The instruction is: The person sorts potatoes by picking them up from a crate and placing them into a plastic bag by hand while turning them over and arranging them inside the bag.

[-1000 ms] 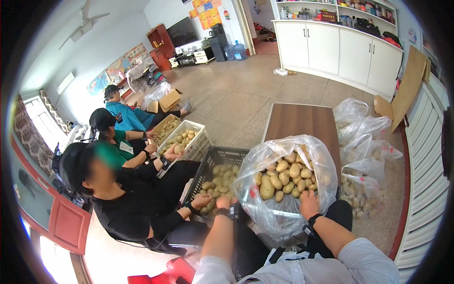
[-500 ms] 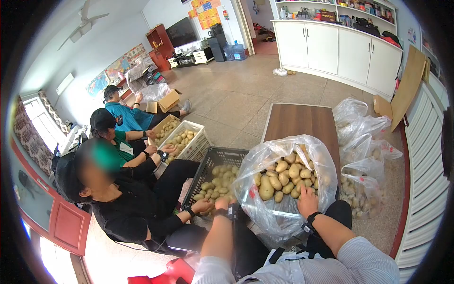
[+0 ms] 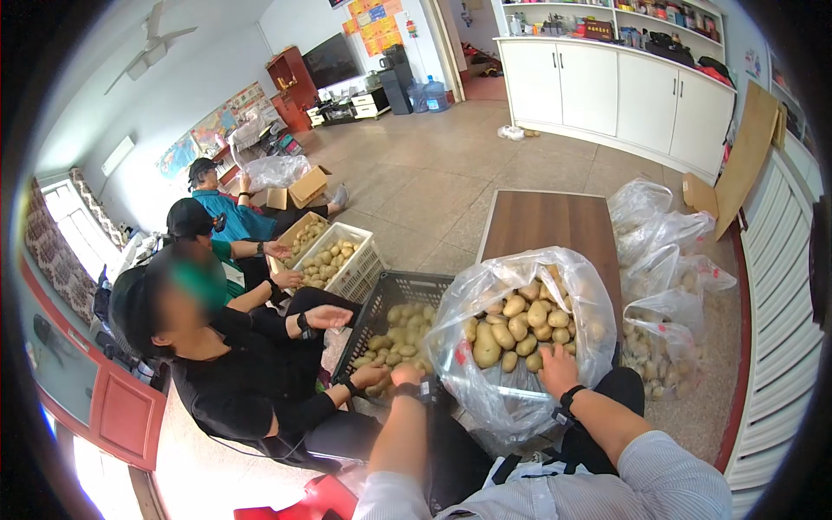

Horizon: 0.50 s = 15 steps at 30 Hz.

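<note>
My left hand (image 3: 407, 375) is closed at the near right side of a black plastic crate (image 3: 412, 279) of potatoes (image 3: 401, 330). Its fingertips are hidden, and I cannot make out what is in them. My right hand (image 3: 557, 368) reaches into a large clear plastic bag (image 3: 451, 321) full of yellow-brown potatoes (image 3: 520, 326). Its fingers are apart, with the tips against potatoes at the near side of the heap; no held potato shows. A co-worker's hand (image 3: 371, 376) is close beside my left hand, and that person's other hand (image 3: 329, 316) is open near the crate's far left edge.
A brown-topped table (image 3: 546, 227) stands behind the bag. Several tied plastic bags (image 3: 663, 321) lie on the floor at the right. White crates (image 3: 364, 260) of potatoes and other seated people line the left side. White cabinets (image 3: 598, 87) stand at the back.
My right hand has shifted slightly left along the potatoes. My left hand stays almost in place. The nearest co-worker's far hand has come forward, open, toward the black crate.
</note>
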Each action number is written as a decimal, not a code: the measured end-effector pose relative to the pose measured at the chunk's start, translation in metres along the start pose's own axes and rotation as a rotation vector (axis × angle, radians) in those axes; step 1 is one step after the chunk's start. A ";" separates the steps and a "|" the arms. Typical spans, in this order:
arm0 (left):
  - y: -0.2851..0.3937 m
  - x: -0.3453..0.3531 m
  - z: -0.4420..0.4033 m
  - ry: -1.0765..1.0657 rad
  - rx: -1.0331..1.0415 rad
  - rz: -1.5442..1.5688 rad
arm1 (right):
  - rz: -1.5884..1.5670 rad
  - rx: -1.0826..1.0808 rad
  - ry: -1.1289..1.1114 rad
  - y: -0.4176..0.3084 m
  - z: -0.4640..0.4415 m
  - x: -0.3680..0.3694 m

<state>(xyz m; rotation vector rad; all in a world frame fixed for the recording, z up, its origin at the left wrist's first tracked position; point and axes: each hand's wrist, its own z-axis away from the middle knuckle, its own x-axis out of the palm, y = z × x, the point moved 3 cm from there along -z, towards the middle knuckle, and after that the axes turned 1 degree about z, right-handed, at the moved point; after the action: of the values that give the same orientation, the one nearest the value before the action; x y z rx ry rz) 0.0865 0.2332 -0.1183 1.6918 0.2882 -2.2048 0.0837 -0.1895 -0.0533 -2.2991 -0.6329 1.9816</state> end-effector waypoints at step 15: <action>0.045 -0.003 0.018 0.068 -0.472 1.814 | 0.290 -0.468 0.158 -0.035 0.008 0.001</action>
<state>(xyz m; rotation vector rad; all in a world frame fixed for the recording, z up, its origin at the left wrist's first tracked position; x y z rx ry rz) 0.0890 0.1857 -0.1084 0.8913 -0.5151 -0.6095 0.0666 -0.1595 -0.0453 -2.9370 -0.8711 1.8889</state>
